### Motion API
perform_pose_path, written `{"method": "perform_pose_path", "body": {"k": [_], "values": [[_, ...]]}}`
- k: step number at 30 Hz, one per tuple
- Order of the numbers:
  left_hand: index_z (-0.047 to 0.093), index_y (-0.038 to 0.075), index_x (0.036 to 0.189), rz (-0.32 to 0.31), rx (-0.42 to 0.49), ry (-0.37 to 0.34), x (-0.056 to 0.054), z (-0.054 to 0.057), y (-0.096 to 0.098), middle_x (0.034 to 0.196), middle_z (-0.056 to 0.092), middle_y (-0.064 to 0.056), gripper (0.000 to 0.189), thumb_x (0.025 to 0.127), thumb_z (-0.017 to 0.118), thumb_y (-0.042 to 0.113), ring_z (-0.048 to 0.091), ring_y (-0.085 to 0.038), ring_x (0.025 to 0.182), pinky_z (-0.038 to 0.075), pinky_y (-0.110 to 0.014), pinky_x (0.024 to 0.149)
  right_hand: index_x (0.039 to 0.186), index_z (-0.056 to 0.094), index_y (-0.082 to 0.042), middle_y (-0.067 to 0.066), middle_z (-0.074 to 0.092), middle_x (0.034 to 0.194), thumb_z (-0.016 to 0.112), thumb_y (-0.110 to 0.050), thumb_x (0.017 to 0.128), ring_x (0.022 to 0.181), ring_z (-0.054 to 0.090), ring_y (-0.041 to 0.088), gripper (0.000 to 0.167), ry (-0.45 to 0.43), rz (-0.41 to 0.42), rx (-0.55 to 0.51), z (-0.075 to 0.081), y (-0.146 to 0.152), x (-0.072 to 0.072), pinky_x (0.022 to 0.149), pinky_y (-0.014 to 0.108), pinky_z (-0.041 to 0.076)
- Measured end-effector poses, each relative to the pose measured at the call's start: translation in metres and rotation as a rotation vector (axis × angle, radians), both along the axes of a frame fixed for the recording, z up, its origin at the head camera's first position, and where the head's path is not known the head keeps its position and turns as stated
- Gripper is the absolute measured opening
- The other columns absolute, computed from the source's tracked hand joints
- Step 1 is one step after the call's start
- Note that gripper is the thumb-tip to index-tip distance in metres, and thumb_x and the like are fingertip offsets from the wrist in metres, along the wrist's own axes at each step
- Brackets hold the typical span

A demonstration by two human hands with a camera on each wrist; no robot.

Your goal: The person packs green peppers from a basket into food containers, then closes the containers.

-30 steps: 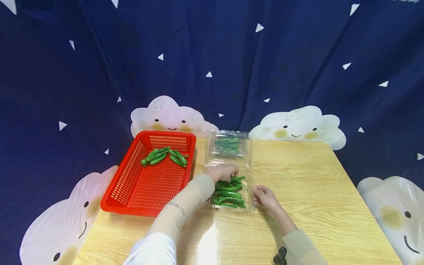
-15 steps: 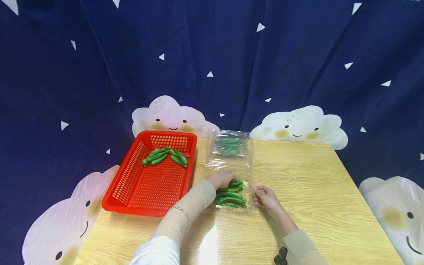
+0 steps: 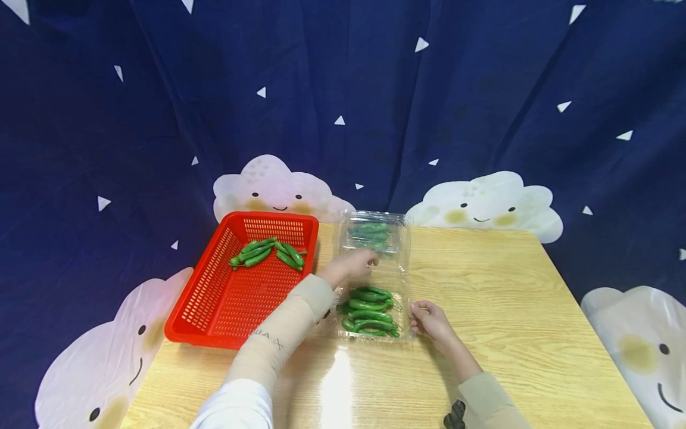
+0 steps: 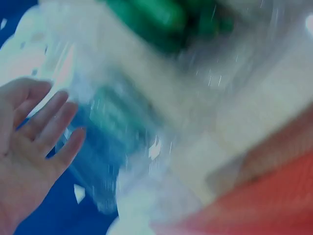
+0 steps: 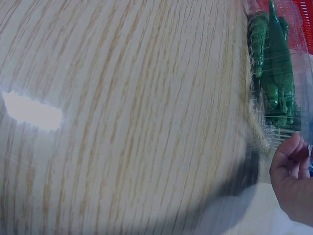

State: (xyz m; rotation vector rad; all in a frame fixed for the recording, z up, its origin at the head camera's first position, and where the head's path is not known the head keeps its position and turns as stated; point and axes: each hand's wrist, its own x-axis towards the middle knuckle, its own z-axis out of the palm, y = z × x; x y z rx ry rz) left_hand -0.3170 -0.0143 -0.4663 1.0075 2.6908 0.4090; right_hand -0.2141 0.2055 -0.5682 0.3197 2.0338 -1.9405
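The green peppers (image 3: 372, 316) lying inside the clear box (image 3: 405, 292) could slide out of line if the right hand (image 3: 430, 322), seemingly pinching its four o'clock edge, tugs while the left hand (image 3: 351, 266) is empty and spread, on a wood-grain table (image 3: 482, 286) with a red basket (image 3: 241, 313) at nine and a blue curtain (image 3: 482, 89) at twelve.

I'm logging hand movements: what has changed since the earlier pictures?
The left hand has come off the near green peppers and moved forward, empty, over the clear container. The right hand stays at the container's right edge; the red basket and basket peppers are unchanged.
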Motion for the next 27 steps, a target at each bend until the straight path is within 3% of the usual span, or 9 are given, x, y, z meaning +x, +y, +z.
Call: {"method": "perform_pose_path", "body": {"k": [3,5,7,9,13,16,22,24,27], "values": [[0.061,0.003,0.107,0.111,0.148,0.191,-0.016,0.015,-0.021,0.109,0.061,-0.011,0.026,0.081,0.058,0.002,0.056,-0.024,0.104,0.043,-0.035,0.09,0.114,0.041,0.01,0.005,0.053,0.078,0.047,-0.016,0.095,0.063,0.052,0.011,0.032,0.0,0.001,-0.007,0.0,0.0,0.0,0.056,0.02,0.047],[0.061,0.003,0.107,0.226,0.212,0.319,-0.026,0.019,-0.038,0.109,0.06,-0.011,0.028,0.08,0.059,0.001,0.054,-0.027,0.106,0.041,-0.038,0.092,0.114,0.041,0.01,0.004,0.053,0.077,0.047,-0.016,0.095,0.063,0.052,0.011,0.032,0.001,0.004,-0.008,0.0,0.0,0.0,0.057,0.02,0.047],[0.059,0.003,0.109,0.347,0.248,0.402,-0.035,0.018,-0.055,0.111,0.058,-0.011,0.031,0.078,0.058,-0.001,0.052,-0.028,0.108,0.039,-0.04,0.093,0.113,0.041,0.01,0.005,0.052,0.077,0.047,-0.016,0.095,0.063,0.052,0.011,0.032,0.001,0.004,-0.01,0.0,0.001,0.0,0.057,0.02,0.047],[0.056,0.002,0.112,0.448,0.249,0.435,-0.041,0.012,-0.073,0.112,0.056,-0.013,0.034,0.078,0.058,-0.002,0.05,-0.031,0.108,0.038,-0.044,0.091,0.113,0.041,0.01,0.005,0.053,0.077,0.047,-0.015,0.095,0.063,0.052,0.011,0.032,0.003,-0.002,-0.011,0.0,0.002,0.0,0.056,0.02,0.047],[0.047,0.001,0.122,0.592,0.172,0.334,-0.04,-0.011,-0.104,0.122,0.048,-0.016,0.043,0.08,0.055,-0.001,0.042,-0.034,0.115,0.036,-0.048,0.093,0.113,0.041,0.01,0.005,0.053,0.078,0.046,-0.016,0.096,0.063,0.052,0.011,0.032,-0.002,0.004,-0.008,0.001,0.002,0.0,0.057,0.02,0.047],[0.041,0.004,0.131,0.635,0.077,0.186,-0.036,-0.032,-0.123,0.133,0.041,-0.016,0.051,0.082,0.055,0.001,0.035,-0.035,0.122,0.032,-0.051,0.098,0.114,0.041,0.009,0.004,0.053,0.079,0.047,-0.018,0.096,0.064,0.052,0.011,0.033,-0.008,0.012,-0.006,0.0,0.002,0.0,0.057,0.02,0.047],[0.031,0.012,0.142,0.576,-0.113,-0.092,-0.029,-0.064,-0.144,0.148,0.024,-0.014,0.063,0.085,0.051,-0.005,0.018,-0.037,0.134,0.023,-0.056,0.103,0.115,0.041,0.009,0.003,0.052,0.077,0.047,-0.018,0.096,0.064,0.052,0.01,0.034,-0.012,0.002,-0.011,0.0,0.001,-0.001,0.055,0.019,0.046],[0.03,0.014,0.143,0.557,-0.161,-0.131,-0.027,-0.07,-0.147,0.15,0.019,-0.013,0.063,0.087,0.049,-0.006,0.014,-0.037,0.136,0.022,-0.056,0.104,0.116,0.04,0.01,0.002,0.052,0.076,0.046,-0.017,0.096,0.064,0.052,0.009,0.034,-0.013,0.004,-0.01,0.0,0.001,0.0,0.055,0.019,0.046],[0.033,0.015,0.142,0.527,-0.208,-0.1,-0.024,-0.075,-0.147,0.15,0.021,-0.012,0.059,0.089,0.049,-0.005,0.015,-0.036,0.136,0.024,-0.056,0.103,0.116,0.04,0.01,0.002,0.053,0.076,0.046,-0.017,0.096,0.063,0.052,0.009,0.034,-0.011,0.006,-0.009,0.0,0.001,0.0,0.055,0.018,0.046]]}}
